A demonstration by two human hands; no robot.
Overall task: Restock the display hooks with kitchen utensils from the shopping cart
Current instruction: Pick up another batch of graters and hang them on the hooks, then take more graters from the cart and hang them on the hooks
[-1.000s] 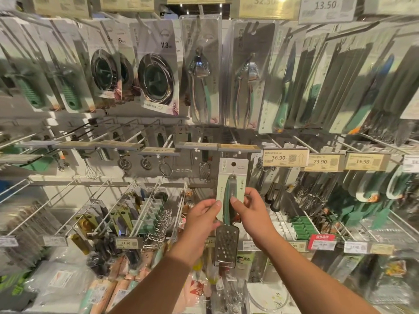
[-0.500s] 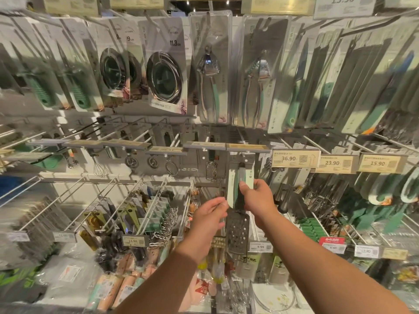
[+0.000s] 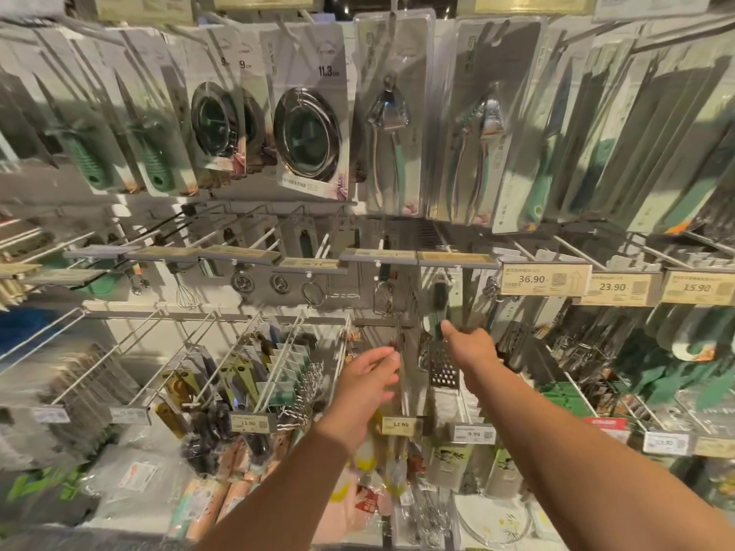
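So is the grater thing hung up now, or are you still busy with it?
Nearly done, it seems. The grater hangs in the middle row, its card up under the hook rail. The right hand holds it by the handle; the left hand is loose beside it, holding nothing. What is left: let go, then fetch more. The cart is out of view, so I cannot tell how much remains.

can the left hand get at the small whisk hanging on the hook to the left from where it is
Probably yes. The left hand is open and holds nothing, and the whisk hangs at the front of its hook, up and to the left. Nothing visibly blocks the way, though the hand would have to rise past the wire hooks.
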